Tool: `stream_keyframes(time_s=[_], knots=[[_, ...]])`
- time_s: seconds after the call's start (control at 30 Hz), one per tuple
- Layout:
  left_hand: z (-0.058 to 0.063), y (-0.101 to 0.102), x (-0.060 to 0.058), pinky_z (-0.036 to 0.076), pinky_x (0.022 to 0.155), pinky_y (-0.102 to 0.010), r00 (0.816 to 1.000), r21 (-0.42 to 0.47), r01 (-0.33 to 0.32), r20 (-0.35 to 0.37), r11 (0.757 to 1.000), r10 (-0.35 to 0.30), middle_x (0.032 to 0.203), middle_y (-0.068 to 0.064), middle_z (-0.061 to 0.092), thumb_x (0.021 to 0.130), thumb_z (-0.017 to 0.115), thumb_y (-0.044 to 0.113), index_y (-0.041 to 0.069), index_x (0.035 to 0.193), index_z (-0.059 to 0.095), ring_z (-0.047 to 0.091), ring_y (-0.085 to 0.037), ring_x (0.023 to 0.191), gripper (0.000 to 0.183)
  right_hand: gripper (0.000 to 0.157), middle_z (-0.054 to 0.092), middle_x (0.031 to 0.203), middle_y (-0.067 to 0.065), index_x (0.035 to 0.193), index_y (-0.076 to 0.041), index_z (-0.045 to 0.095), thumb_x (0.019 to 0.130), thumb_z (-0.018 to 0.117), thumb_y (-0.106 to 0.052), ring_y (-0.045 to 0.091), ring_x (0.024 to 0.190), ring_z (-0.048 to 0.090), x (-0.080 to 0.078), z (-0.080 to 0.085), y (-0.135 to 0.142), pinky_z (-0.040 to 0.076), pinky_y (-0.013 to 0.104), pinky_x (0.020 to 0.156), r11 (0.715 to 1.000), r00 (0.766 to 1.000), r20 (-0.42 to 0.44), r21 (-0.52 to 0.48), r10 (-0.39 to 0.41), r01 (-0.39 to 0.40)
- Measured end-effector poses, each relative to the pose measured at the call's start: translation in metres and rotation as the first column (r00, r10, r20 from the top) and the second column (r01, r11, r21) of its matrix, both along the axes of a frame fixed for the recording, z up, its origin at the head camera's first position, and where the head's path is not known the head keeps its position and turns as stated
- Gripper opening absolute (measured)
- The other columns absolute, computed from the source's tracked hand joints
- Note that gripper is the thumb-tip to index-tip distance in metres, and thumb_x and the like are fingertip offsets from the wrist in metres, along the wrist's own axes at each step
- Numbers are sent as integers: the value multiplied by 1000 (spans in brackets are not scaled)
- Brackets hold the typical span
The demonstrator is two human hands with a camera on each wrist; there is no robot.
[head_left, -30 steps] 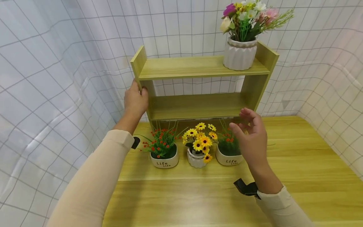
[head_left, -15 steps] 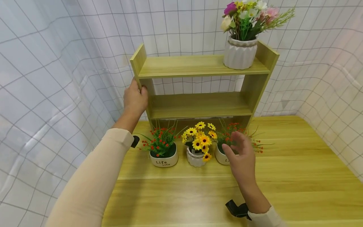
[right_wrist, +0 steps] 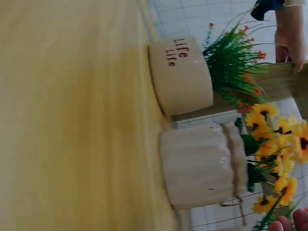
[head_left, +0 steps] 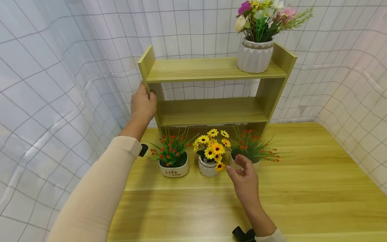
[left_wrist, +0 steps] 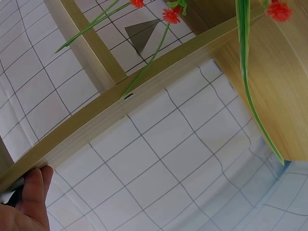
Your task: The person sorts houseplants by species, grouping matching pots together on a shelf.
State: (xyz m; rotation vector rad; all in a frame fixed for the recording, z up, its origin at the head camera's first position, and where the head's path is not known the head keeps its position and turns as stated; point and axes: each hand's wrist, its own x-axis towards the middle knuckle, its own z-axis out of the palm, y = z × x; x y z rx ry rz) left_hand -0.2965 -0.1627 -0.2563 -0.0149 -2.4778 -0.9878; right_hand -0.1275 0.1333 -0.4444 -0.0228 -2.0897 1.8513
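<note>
My left hand point(head_left: 144, 104) grips the left side panel of a wooden shelf point(head_left: 208, 70); in the left wrist view the fingers point(left_wrist: 36, 192) lie against that panel's edge point(left_wrist: 96, 113). My right hand point(head_left: 245, 179) holds nothing, its fingers loosely bent. It hovers in front of the right-hand flowerpot with red blooms point(head_left: 257, 146) and partly hides the pot. Left of it stands a white fluted flowerpot point(head_left: 208, 169) with yellow daisy-like flowers point(head_left: 213, 148), and further left an oval flowerpot point(head_left: 173, 170) marked "Life" with red blooms. Both show sideways in the right wrist view.
On the shelf's top board, at the right end, stands a white ribbed flowerpot point(head_left: 255, 55) with mixed flowers. Light curtains with a grid pattern point(head_left: 202, 33) hang behind and at both sides. The wooden table point(head_left: 320, 188) extends right and forward of the pots.
My right hand has moved down, left and back toward me, from over the right-hand flowerpot to in front of it. The left hand keeps its grip on the shelf.
</note>
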Motion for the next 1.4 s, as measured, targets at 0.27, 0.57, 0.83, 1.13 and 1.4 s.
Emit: stream_keyframes(time_s=[0.27,0.57,0.83,1.13,1.4], knots=[[1,0,-1,47,93,-54,1000,3,3,-29,1000,-2,125,-25,62,102,43,19,5,136,48,59,-42,117,37,58,52,138,14,139,-1,49,91,74,-23,28,126,50,-4,-22,-18,47,39,95,999,991,130,28,32,-36],[1,0,1,46,95,-54,1000,-10,6,-28,1000,-6,125,-25,62,102,42,20,4,135,48,58,-42,118,37,58,51,138,16,138,-4,50,89,76,-22,30,120,52,-11,-32,-40,47,41,87,995,983,174,59,63,-75],[-2,-2,1,45,95,-55,1000,-14,1,-17,1000,-2,126,-26,62,103,41,20,4,135,48,58,-43,118,37,61,47,145,15,143,-7,46,89,75,-16,32,137,39,-17,-35,-50,38,61,103,994,985,135,25,104,-108],[-2,-1,1,46,95,-55,1000,-7,-2,-10,1000,2,126,-26,62,102,42,20,5,135,48,57,-43,118,36,82,39,153,13,153,-9,31,86,78,-20,29,142,32,-29,-39,-57,28,53,113,995,991,110,56,81,-88],[-2,-1,0,46,94,-54,1000,-8,11,-19,1000,-11,126,-25,62,103,40,21,5,136,47,59,-42,117,37,93,32,154,25,154,3,23,85,78,-26,35,143,29,-46,-42,-63,23,50,115,999,986,166,29,34,-39]])
